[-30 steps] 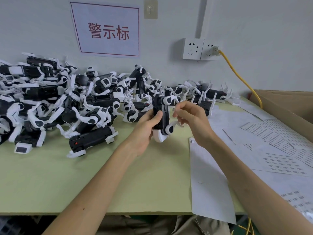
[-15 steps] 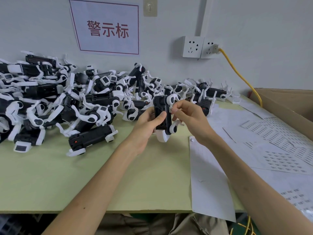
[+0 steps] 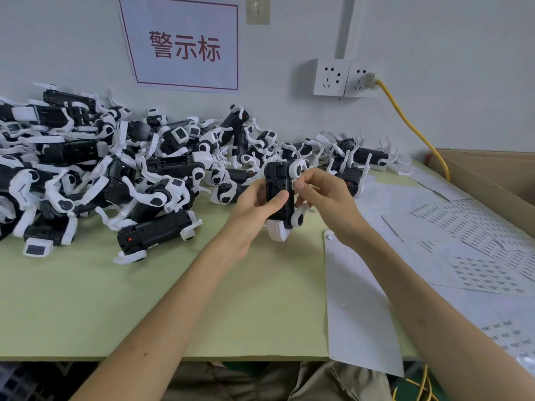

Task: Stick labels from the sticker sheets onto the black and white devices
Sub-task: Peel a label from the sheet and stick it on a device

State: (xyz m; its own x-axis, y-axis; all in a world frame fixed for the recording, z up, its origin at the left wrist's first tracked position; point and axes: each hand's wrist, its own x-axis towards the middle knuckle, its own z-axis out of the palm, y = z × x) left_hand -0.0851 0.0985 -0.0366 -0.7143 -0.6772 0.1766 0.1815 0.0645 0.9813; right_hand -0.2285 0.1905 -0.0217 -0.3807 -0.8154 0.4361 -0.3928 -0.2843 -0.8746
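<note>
My left hand (image 3: 254,206) grips a black and white device (image 3: 282,198) upright above the green table (image 3: 144,299), thumb across its black body. My right hand (image 3: 324,195) pinches a small white label (image 3: 294,184) between thumb and forefinger and holds it against the device's right side. A large pile of black and white devices (image 3: 115,169) covers the table's left and back. Sticker sheets (image 3: 477,256) with rows of small printed labels lie to the right. A mostly bare backing sheet (image 3: 353,299) lies under my right forearm.
A cardboard box (image 3: 492,175) stands at the far right. A yellow cable (image 3: 411,125) runs from the wall sockets (image 3: 344,78) down behind the box. A sign with red characters (image 3: 182,44) hangs on the wall. One device (image 3: 156,235) lies apart, in front of the pile.
My right hand has moved up along the device's right side, bringing the label against it near the top. My left hand keeps its grip on the device.
</note>
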